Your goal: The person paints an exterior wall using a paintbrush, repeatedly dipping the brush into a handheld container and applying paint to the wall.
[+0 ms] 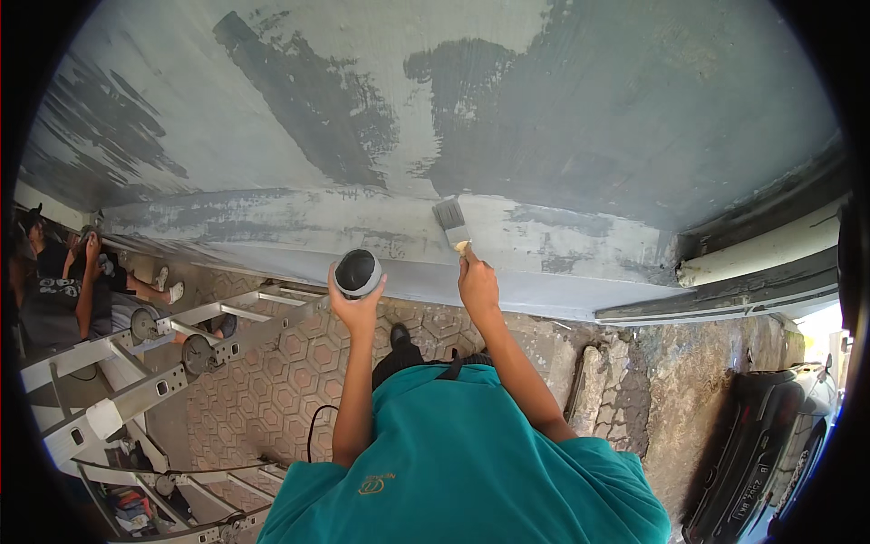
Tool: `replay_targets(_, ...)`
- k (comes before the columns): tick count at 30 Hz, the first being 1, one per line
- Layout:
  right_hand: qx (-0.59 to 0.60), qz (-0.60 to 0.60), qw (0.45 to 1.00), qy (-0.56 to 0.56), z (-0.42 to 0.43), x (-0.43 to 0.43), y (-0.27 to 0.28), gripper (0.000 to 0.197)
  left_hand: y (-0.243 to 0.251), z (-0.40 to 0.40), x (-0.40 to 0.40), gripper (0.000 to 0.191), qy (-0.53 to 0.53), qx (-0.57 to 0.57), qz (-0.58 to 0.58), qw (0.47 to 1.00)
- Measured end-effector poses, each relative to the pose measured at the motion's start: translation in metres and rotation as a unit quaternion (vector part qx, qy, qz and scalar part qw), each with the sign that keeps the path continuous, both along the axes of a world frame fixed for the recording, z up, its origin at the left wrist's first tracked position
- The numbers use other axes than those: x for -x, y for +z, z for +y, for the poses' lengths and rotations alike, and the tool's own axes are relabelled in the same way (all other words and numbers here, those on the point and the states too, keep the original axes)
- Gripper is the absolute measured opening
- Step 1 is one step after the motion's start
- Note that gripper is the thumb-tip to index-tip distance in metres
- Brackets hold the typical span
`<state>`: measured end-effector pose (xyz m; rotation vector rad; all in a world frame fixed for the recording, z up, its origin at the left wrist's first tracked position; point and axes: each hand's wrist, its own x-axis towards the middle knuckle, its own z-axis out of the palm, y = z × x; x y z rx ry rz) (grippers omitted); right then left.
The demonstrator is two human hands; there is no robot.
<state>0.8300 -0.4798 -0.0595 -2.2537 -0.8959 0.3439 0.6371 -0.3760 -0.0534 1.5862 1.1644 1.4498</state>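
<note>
Dark grey paint fills much of the view of a round cup (358, 272), which my left hand (356, 299) grips around its side. In my right hand (478, 282) is a flat paintbrush (452, 221), held by its pale handle. The dark bristles point up and lie against or just over the light ledge (306, 214) at the foot of a wall (612, 109); whether they touch cannot be told. Patchy dark grey strokes cover parts of the wall and the ledge, with lighter grey between them.
A folding aluminium ladder (129, 370) stands at the left over hexagonal paving (272, 381). Beyond it sit people in dark clothes (58, 299). A pale pipe (768, 248) juts from the ledge's right end. At lower right is a parked dark car (747, 442).
</note>
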Motion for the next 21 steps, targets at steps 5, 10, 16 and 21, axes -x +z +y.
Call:
replay_targets(5,-0.001,0.008,1.0,0.001,-0.016,0.017,0.052,0.034,0.0,0.034,0.023,0.088,-0.006,-0.015,0.006,1.0)
replay_targets(10,-0.062,-0.003,0.996,-0.069,0.009,0.033,0.042,0.031,-0.006,0.069,0.023,0.089,-0.05,0.01,-0.086,0.995)
replay_targets(16,-0.041,-0.009,0.995,-0.094,0.011,0.062,0.008,0.032,-0.013,0.104,0.027,0.092,-0.133,0.0,-0.024,0.991)
replay_targets(21,-0.079,-0.007,0.982,-0.17,0.03,0.08,0.032,0.033,-0.033,0.119,0.03,0.09,-0.187,0.004,-0.014,0.982)
